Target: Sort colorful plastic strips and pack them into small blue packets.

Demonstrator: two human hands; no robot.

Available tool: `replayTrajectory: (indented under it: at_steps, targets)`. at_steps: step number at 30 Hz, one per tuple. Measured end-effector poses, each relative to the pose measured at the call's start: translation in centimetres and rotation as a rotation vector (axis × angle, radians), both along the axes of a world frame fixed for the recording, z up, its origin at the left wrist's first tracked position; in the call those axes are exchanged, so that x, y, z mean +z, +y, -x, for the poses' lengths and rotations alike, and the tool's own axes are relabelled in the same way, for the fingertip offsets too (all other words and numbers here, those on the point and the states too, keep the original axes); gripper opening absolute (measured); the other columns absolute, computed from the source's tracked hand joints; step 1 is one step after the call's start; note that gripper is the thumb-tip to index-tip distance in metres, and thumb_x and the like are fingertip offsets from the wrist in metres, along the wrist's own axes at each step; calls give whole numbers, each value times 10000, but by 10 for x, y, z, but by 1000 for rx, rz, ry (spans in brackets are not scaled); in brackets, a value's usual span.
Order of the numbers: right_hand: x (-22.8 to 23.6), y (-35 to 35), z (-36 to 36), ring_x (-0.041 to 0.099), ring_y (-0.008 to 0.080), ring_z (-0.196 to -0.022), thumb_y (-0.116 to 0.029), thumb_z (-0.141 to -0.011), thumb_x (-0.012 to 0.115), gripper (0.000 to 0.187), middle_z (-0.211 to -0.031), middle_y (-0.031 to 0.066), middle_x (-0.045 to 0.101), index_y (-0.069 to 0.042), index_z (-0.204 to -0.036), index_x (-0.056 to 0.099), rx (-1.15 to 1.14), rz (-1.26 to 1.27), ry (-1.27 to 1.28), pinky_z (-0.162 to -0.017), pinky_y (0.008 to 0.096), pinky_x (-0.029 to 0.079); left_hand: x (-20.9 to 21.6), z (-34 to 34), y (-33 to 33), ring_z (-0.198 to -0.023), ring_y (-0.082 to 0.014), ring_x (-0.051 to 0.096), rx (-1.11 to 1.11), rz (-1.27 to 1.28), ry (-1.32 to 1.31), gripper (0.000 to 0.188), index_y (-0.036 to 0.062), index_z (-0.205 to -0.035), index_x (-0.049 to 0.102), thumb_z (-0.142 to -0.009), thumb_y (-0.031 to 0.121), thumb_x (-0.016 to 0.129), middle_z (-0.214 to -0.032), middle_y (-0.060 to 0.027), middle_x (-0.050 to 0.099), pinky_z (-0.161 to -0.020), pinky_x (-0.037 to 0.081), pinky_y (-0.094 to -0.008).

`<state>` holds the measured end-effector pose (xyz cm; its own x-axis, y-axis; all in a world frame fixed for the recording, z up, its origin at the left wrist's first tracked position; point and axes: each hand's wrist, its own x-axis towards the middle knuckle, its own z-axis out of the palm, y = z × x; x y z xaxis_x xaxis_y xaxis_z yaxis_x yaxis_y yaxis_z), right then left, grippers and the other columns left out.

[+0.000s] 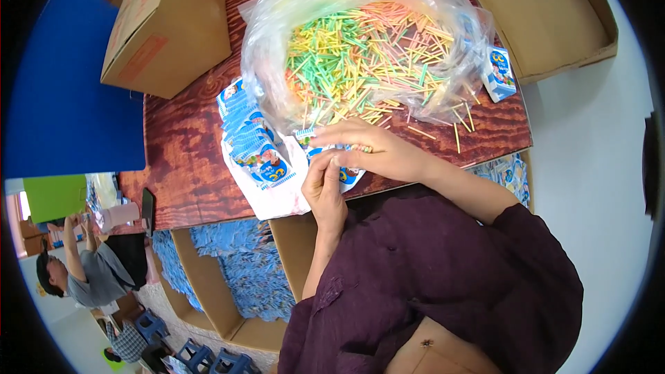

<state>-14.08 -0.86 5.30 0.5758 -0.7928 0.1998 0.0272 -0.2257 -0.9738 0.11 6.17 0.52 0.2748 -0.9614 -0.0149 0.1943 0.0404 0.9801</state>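
My left hand (324,187) holds a small blue and white paper packet (346,174) at the near edge of the wooden table (187,166). My right hand (370,147) pinches a few coloured sticks (359,147) right above that packet. Just beyond both hands lies a large clear plastic bag (277,34) full of green, yellow, orange and pink sticks (360,55). A fanned stack of the same blue packets (253,140) rests on a white sheet to the left of my left hand.
A closed cardboard box (166,24) stands at the table's far left, an open one (547,10) at the far right. One packet (499,73) stands beside the bag. Boxes of blue packets (235,270) sit below the table. Another person (86,270) works at the lower left.
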Motion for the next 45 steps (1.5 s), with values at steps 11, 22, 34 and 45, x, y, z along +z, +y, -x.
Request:
replayTrajectory:
  at_steps: [11, 22, 34, 45]
  targets:
    - [29, 16, -5, 565, 225, -718, 21, -836, 563, 145, -832, 103, 525, 26, -970, 619, -228, 304, 277, -631, 311, 443, 14, -22, 2, -937, -116, 545, -127, -61, 158, 155, -25, -1035, 619, -894, 31, 586, -1041, -61, 600, -858, 414, -240]
    - [53, 9, -13, 525, 216, -640, -20, -755, 649, 79, -715, 79, 519, 2, -830, 656, -26, 394, 320, -579, 305, 404, 48, -30, 10, -922, -106, 586, -219, 33, 91, 201, -4, -1092, 595, -903, 66, 578, -971, -49, 638, -836, 459, -253]
    - [73, -23, 12, 511, 214, -630, 12, -803, 561, 46, -713, 114, 480, 28, -804, 604, -154, 546, 432, -559, 331, 369, 54, -37, 11, -1074, -211, 569, -133, 158, -436, 455, 18, -1259, 509, -837, 104, 656, -1134, -90, 595, -952, 420, -316]
    - [44, 7, -21, 537, 158, -680, 23, -775, 625, 211, -787, 64, 546, -4, -984, 629, -9, 213, 152, -613, 271, 419, 32, -44, 13, -863, -96, 574, -228, -6, -45, 132, -5, -1013, 615, -899, 61, 599, -922, -26, 608, -752, 468, -245]
